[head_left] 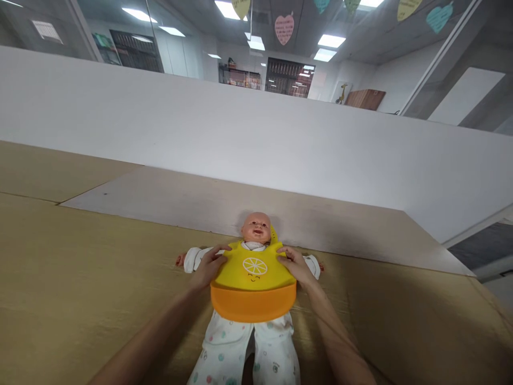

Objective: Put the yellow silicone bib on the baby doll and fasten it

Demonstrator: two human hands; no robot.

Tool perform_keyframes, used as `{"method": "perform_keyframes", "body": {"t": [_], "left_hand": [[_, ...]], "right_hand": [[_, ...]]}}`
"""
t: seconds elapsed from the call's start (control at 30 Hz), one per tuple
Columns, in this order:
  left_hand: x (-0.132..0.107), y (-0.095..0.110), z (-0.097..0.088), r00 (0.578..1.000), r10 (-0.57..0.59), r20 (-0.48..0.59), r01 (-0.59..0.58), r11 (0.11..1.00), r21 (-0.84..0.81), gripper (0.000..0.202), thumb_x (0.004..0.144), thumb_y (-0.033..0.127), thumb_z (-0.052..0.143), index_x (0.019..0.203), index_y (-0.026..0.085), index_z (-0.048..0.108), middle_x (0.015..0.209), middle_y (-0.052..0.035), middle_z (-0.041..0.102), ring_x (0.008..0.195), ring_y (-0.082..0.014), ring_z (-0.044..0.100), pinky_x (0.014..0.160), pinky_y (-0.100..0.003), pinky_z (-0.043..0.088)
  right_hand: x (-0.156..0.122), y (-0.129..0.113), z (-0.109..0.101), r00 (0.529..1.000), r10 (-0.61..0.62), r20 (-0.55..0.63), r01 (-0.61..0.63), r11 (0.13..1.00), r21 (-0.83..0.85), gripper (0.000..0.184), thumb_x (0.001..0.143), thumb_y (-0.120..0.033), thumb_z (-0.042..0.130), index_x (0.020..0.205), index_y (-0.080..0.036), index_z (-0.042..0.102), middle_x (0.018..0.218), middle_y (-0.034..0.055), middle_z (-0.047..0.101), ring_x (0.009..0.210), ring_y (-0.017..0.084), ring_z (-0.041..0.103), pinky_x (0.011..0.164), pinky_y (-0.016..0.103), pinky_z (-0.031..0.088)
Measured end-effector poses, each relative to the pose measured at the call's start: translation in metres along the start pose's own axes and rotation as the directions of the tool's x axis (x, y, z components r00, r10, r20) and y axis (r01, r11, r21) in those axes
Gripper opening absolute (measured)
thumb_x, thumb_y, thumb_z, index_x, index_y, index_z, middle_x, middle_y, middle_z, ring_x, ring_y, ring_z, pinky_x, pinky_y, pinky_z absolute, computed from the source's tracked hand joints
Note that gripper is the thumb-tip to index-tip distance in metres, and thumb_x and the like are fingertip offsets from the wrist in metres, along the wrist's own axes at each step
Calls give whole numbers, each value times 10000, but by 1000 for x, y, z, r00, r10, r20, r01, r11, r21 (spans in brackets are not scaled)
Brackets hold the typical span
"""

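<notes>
A doll [255, 230] lies face up on a tan worktop [80, 278], wearing a yellow bib [254, 270] with an orange pocket. The left hand [208, 266] rests on the bib's left edge and the right hand [296, 266] on its right edge, fingers extended; whether either pinches the bib cannot be told. A paler board [180, 198] lies beyond the doll's head, against a white partition [200, 123]. Above it, paper hearts [284, 28] hang on glass (ceiling lights [331, 40] show behind).
</notes>
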State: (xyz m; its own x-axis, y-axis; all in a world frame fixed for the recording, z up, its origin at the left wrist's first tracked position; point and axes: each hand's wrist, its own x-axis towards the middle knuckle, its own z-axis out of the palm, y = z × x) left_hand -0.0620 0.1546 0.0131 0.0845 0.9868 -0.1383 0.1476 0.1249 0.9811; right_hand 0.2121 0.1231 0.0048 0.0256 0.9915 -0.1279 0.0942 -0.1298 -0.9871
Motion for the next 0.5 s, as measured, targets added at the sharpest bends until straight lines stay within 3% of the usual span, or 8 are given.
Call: {"method": "perform_keyframes", "body": {"t": [0.13,0.3,0.5], "left_hand": [[4,-9,3,994,111,-24,-111,994,2,154,602,295,574,689,184,635,767,-24,638,723,-168,557,626,-246,413],[8,-12,2,980,184,-81,-187,982,-21,104,621,273,569,631,196,637,727,-21,629,768,-174,552,736,-266,414],[6,-12,-1,993,100,-67,-108,986,-124,103,634,255,590,673,172,636,722,-6,613,690,-135,536,583,-212,402]], "right_hand": [[0,1,0,999,-5,43,6,1000,-24,268,661,-320,608,891,-192,558,807,-18,555,723,115,498,639,211,366],[-4,-7,-5,988,-7,157,15,999,-52,199,653,-300,632,796,-182,561,760,-29,535,675,99,470,604,199,334],[-6,-12,-9,970,-12,244,35,995,-88,163,675,-293,629,788,-185,581,760,-27,524,692,98,449,625,202,320]]}}
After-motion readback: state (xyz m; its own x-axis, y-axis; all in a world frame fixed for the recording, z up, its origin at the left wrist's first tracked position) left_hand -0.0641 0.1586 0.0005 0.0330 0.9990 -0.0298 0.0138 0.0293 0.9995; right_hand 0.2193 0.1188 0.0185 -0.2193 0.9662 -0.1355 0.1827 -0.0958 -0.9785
